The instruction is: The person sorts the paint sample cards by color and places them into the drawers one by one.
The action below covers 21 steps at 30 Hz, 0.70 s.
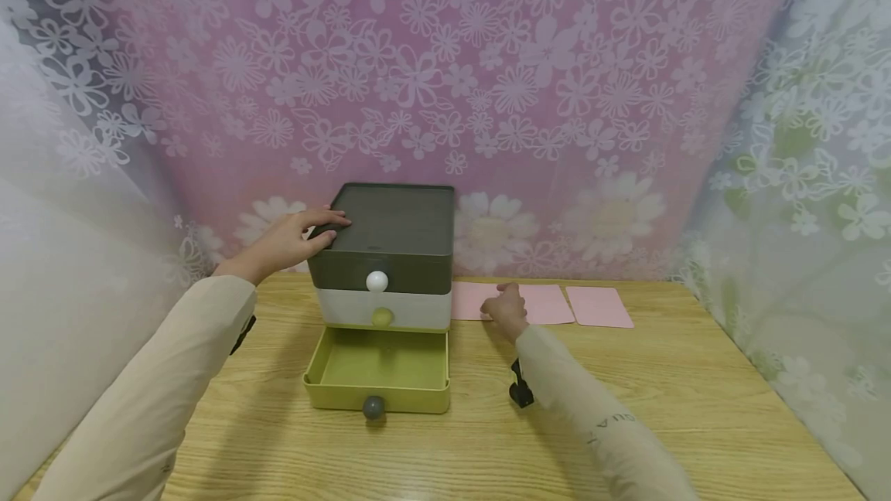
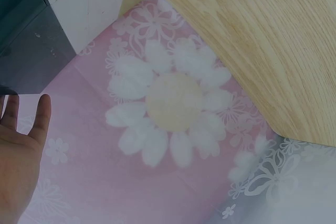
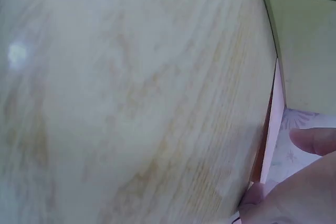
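Note:
A small three-drawer cabinet (image 1: 390, 230) stands on the wooden table (image 1: 626, 408). Its dark top drawer and white middle drawer are closed. The yellow-green bottom drawer (image 1: 379, 400) is pulled out and looks empty. My left hand (image 1: 299, 234) rests with straight fingers on the cabinet's top left corner; in the left wrist view the left hand (image 2: 21, 145) reaches the dark wall (image 2: 31, 51). My right hand (image 1: 504, 308) is on the leftmost pink card (image 1: 468, 300), just right of the cabinet. In the right wrist view the right hand (image 3: 275, 169) pinches the card's raised edge (image 3: 270, 129).
Two more pink cards (image 1: 550, 304) (image 1: 600, 306) lie in a row to the right. A floral curtain (image 1: 522, 83) closes off the back and both sides. Bare tabletop (image 3: 131, 103) spreads in front of the cabinet and to the right.

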Motion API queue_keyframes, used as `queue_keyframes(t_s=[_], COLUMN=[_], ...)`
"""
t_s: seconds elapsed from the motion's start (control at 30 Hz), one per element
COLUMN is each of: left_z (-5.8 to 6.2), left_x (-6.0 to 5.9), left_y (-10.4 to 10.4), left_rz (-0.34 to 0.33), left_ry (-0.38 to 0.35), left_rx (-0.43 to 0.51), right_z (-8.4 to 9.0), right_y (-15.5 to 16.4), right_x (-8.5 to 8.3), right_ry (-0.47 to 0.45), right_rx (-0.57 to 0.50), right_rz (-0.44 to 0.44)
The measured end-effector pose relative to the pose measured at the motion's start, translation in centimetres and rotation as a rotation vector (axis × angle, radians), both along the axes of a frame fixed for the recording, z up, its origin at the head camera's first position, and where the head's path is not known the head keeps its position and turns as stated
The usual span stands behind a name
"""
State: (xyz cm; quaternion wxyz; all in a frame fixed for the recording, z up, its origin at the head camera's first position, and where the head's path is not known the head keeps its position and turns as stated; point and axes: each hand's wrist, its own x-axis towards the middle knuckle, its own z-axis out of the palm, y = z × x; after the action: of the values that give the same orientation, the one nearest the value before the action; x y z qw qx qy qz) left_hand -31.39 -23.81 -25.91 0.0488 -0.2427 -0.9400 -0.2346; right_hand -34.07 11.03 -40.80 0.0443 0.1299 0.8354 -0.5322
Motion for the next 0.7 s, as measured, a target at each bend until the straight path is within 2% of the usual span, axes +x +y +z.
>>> queue_keyframes(t_s=[0.13, 0.27, 0.4, 0.57, 0.7], left_z=[0.0, -0.1, -0.1, -0.1, -0.1], left_x=[0.0, 0.0, 0.0, 0.0, 0.0], left_y=[0.0, 0.0, 0.0, 0.0, 0.0], left_rz=[0.000, 0.002, 0.008, 0.014, 0.013], left_ry=[0.005, 0.008, 0.008, 0.010, 0.011], left_rx=[-0.003, -0.013, -0.010, -0.009, -0.013], right_z=[0.0, -0.1, -0.3, -0.1, 0.1], right_y=[0.3, 0.7, 1.4, 2.4, 3.5], right_x=[-0.2, -0.6, -1.0, -1.0, -0.8], right_ry=[0.011, 0.029, 0.013, -0.003, -0.001], right_rx=[-0.080, -0.086, -0.104, -0.153, -0.188], right_rz=[-0.008, 0.006, 0.076, 0.210, 0.249])
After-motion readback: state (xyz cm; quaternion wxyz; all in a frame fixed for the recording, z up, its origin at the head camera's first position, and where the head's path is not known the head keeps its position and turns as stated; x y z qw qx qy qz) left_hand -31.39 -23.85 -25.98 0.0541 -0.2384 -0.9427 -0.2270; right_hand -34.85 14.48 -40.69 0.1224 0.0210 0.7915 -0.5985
